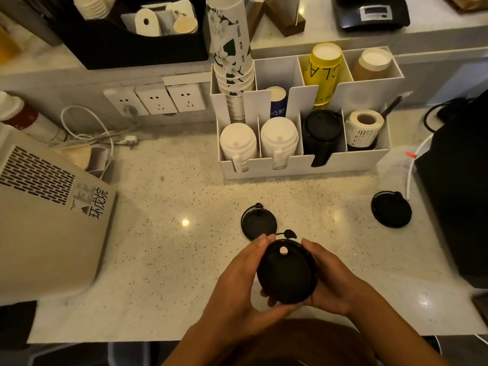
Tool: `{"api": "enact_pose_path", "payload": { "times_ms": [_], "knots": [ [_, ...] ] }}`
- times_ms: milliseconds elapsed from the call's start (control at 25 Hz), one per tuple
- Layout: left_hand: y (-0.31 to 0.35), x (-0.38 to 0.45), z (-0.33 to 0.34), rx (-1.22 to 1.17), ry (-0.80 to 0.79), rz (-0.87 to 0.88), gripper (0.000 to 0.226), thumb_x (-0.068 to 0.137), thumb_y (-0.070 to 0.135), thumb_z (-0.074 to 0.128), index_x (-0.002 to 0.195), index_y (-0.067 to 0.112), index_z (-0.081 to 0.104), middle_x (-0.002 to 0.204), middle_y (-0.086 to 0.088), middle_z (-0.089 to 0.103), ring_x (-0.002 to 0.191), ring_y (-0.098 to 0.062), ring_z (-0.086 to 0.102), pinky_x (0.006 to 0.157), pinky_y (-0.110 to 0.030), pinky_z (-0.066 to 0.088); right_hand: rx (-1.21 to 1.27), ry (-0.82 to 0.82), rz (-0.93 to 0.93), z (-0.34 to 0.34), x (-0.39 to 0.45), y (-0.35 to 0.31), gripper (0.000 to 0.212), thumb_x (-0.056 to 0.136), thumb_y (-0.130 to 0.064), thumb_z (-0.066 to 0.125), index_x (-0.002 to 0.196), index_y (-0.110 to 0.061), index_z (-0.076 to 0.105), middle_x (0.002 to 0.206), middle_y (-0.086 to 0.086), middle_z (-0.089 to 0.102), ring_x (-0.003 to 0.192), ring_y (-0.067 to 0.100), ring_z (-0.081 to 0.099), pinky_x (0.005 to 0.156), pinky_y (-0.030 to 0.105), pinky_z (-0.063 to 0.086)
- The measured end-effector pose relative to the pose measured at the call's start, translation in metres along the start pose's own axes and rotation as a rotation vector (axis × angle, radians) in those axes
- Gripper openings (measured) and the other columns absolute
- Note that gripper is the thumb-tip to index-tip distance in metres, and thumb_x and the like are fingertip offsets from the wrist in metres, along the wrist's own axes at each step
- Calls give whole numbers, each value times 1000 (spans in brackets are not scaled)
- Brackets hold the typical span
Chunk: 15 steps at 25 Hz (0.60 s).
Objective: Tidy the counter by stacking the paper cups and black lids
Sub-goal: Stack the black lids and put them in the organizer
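Grip: cupping black lid (286, 276) between left hand (239, 282) and right hand (331, 280), fingers curling round its rim, lower centre.
Loose lids: lying on counter (163, 233), second lid (258, 221) just above hands, third lid (391, 209) at right.

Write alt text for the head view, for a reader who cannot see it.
Both hands, left and right, hold a black lid above a speckled counter. Two more black lids lie loose: one just beyond the hands, one far right. Behind stands a white organizer of stacked cups and lids.
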<state>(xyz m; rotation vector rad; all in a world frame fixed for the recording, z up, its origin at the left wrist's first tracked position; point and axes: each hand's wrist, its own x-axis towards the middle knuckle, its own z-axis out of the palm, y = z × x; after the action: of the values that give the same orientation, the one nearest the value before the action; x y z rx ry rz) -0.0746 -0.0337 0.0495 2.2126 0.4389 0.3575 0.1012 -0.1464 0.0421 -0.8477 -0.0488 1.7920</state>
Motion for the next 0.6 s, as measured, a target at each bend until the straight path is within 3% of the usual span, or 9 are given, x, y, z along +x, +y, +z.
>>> {"api": "enact_pose_path", "payload": {
  "times_ms": [80,200,320,440,600],
  "knots": [
    [-4,0,3,88,55,23,99,77,60,77,152,19,27,156,7,39,144,-9,36,116,-24,34,1,113,-29,-1,2,1,60,93,-59,44,132,-18,61,137,23,58,125,49,53,103,63,41],
    [-13,0,8,184,76,11,100,76,63,74,151,15,28,151,-2,45,140,-13,41,112,-31,41,-182,346,-185,0,1,5,58,87,-60,50,130,-23,63,131,10,65,122,31,62,100,56,49],
    [-20,3,15,262,84,-1,102,77,65,70,152,14,24,145,-8,50,133,-19,47,108,-31,44,-753,608,-355,11,-3,12,53,76,-64,66,126,-46,56,126,-18,63,117,6,61,91,28,54],
    [-26,5,22,324,109,8,103,78,59,71,154,13,19,139,-12,54,129,-23,52,103,-32,50,-1209,715,-436,29,1,21,72,69,-64,74,130,-50,40,128,-39,37,114,-13,47,82,3,41],
    [-29,9,23,336,136,27,95,82,56,65,153,9,22,133,-14,58,123,-23,54,99,-27,49,-1446,783,-473,37,17,37,90,65,-68,67,141,-33,37,130,-21,39,114,-2,38,76,-2,31]
  ]
}}
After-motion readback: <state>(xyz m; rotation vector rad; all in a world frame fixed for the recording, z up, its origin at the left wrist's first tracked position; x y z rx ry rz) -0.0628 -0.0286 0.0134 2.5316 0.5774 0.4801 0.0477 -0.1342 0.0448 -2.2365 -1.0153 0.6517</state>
